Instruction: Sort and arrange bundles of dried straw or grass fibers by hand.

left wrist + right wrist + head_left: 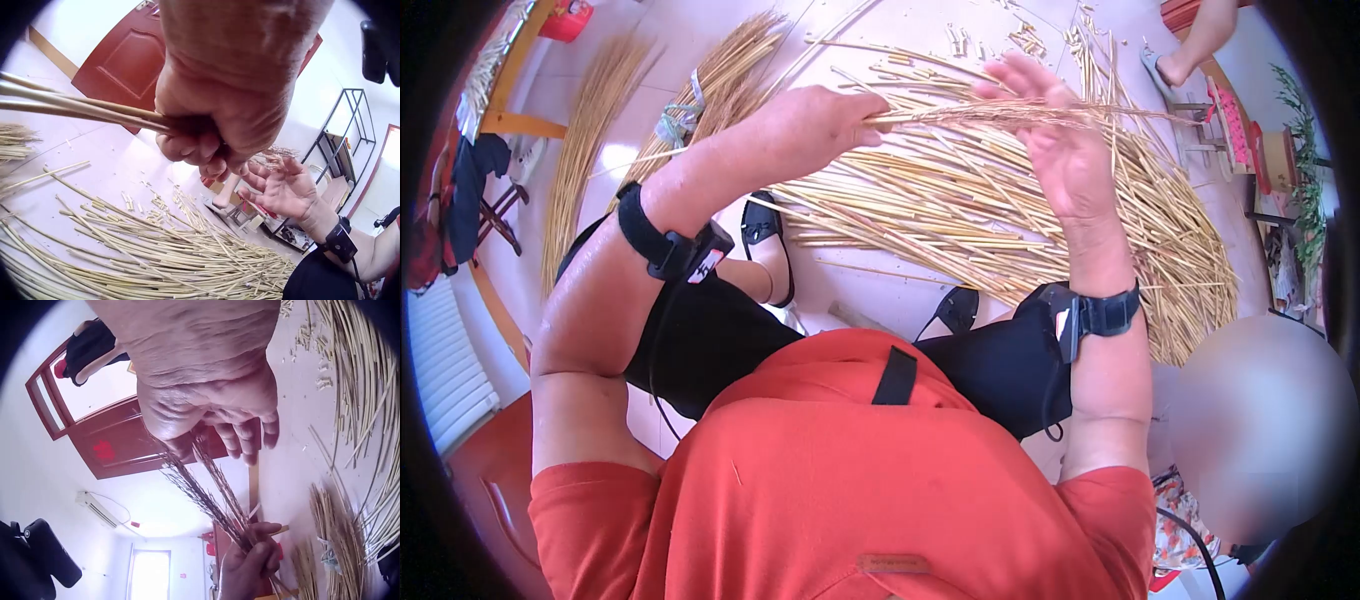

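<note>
A few stalks [94, 106] are gripped in my left hand [225, 112], its fingers curled round them. In the head view the left hand [830, 120] holds them at mid-height, with their feathery brown heads [1020, 113] stretching right to my right hand [1070, 160]. That hand is open, palm up, its fingers loosely spread behind the heads. The right wrist view shows two feathery sprays [200, 490] rising from the left hand [250, 569] towards the right hand [206, 406], whose fingers are relaxed; whether they touch the sprays I cannot tell.
Many cut stalks [940, 210] lie spread over the floor, with short cut pieces [1025, 40] beyond them. At the left lie a tied bundle [725, 75] and a loose one [595, 130]. Another person's blurred head [1265, 430] is at the right, and a foot [1170, 70] at the upper right.
</note>
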Demonstrator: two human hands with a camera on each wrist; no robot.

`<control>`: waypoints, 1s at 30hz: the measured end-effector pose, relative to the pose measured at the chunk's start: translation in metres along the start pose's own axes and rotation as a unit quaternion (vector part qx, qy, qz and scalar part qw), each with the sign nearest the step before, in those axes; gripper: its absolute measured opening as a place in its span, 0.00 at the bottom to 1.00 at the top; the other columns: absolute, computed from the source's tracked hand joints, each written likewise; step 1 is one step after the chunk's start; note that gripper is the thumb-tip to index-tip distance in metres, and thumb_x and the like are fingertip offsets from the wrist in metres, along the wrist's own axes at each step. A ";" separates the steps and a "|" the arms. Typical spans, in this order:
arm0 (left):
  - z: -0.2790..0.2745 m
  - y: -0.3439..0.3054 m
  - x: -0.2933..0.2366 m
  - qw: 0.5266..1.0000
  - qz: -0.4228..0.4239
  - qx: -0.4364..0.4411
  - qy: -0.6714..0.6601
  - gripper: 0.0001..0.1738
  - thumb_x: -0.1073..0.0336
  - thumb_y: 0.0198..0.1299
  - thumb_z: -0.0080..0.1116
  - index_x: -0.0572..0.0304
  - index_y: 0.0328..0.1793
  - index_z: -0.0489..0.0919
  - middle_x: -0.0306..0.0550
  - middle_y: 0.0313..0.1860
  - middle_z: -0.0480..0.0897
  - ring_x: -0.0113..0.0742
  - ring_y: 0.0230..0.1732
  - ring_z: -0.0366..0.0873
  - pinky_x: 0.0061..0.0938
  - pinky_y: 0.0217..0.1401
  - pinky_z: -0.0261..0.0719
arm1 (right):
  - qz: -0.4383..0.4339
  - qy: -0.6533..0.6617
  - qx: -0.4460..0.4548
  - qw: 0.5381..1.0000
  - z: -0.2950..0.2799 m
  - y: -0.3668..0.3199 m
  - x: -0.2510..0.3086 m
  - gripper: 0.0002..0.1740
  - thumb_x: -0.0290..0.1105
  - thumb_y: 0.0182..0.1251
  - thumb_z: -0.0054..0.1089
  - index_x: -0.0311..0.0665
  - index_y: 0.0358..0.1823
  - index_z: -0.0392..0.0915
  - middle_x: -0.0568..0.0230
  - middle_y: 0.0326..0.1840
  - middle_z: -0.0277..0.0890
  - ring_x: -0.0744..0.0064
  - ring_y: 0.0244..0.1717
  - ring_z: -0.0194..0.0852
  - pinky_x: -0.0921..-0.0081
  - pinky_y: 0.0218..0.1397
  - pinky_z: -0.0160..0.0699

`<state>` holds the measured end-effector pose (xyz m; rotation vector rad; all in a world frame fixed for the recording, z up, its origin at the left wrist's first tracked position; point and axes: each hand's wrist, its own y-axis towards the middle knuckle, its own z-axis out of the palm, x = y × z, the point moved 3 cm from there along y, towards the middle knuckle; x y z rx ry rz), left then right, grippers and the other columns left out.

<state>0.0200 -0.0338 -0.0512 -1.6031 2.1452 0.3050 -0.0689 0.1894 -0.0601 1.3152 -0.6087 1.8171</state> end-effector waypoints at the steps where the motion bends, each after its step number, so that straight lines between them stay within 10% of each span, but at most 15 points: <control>1: -0.001 0.000 0.000 1.000 0.000 0.000 0.001 0.17 0.58 0.64 0.53 0.58 0.54 0.73 0.61 0.29 0.79 0.60 0.34 0.78 0.45 0.37 0.73 | 0.002 -0.003 0.009 1.000 0.002 0.001 0.000 0.24 0.40 0.71 0.43 0.29 0.59 0.69 0.46 0.59 0.72 0.52 0.56 0.74 0.59 0.61 0.70; 5: 0.004 -0.001 0.005 0.999 -0.026 0.024 -0.034 0.16 0.59 0.64 0.53 0.59 0.53 0.73 0.60 0.28 0.79 0.59 0.34 0.78 0.44 0.37 0.73 | -0.061 0.112 -0.126 0.984 -0.036 0.014 0.024 0.30 0.49 0.75 0.35 0.28 0.60 0.67 0.43 0.60 0.70 0.53 0.61 0.69 0.62 0.64 0.68; 12: 0.007 0.001 0.005 0.996 -0.041 0.051 -0.055 0.14 0.60 0.64 0.53 0.59 0.51 0.75 0.58 0.28 0.80 0.56 0.34 0.79 0.42 0.38 0.74 | 0.086 -0.053 0.020 0.995 0.013 0.000 -0.016 0.29 0.47 0.77 0.28 0.31 0.55 0.72 0.55 0.54 0.76 0.63 0.55 0.75 0.69 0.56 0.72; 20: 0.010 -0.004 0.002 0.996 -0.027 0.044 -0.070 0.13 0.62 0.65 0.51 0.59 0.51 0.76 0.57 0.27 0.79 0.54 0.30 0.78 0.39 0.36 0.73 | -0.022 0.018 -0.074 0.997 -0.011 0.003 0.016 0.28 0.46 0.77 0.28 0.30 0.58 0.70 0.49 0.55 0.74 0.62 0.54 0.75 0.68 0.57 0.73; 24: 0.004 -0.010 -0.007 0.989 -0.060 0.107 -0.082 0.18 0.55 0.66 0.50 0.60 0.53 0.73 0.61 0.34 0.80 0.60 0.39 0.78 0.46 0.42 0.75 | 0.032 0.018 0.025 0.999 0.006 -0.006 0.000 0.29 0.48 0.77 0.27 0.32 0.62 0.66 0.51 0.55 0.74 0.61 0.52 0.76 0.66 0.53 0.77; 25: 0.001 -0.008 -0.007 0.990 -0.047 0.102 -0.084 0.18 0.55 0.65 0.50 0.61 0.53 0.73 0.62 0.35 0.80 0.60 0.39 0.78 0.46 0.42 0.75 | 0.010 0.104 -0.065 0.992 0.007 -0.009 0.004 0.28 0.48 0.77 0.26 0.34 0.63 0.65 0.52 0.54 0.75 0.63 0.50 0.77 0.67 0.51 0.78; 27: 0.002 -0.012 0.007 0.986 -0.103 0.002 -0.132 0.20 0.54 0.64 0.52 0.61 0.53 0.75 0.62 0.37 0.80 0.60 0.41 0.78 0.43 0.43 0.75 | -0.007 0.173 -0.165 0.971 0.006 -0.015 0.006 0.28 0.50 0.77 0.26 0.39 0.65 0.63 0.54 0.54 0.75 0.65 0.47 0.77 0.70 0.48 0.78; 30: -0.025 0.019 0.000 0.986 -0.065 -0.135 -0.078 0.18 0.58 0.60 0.60 0.59 0.52 0.78 0.66 0.55 0.75 0.57 0.66 0.66 0.41 0.70 0.60 | 0.004 0.094 -0.123 0.988 -0.018 0.009 0.011 0.31 0.53 0.74 0.32 0.37 0.66 0.61 0.54 0.52 0.74 0.62 0.48 0.76 0.72 0.54 0.76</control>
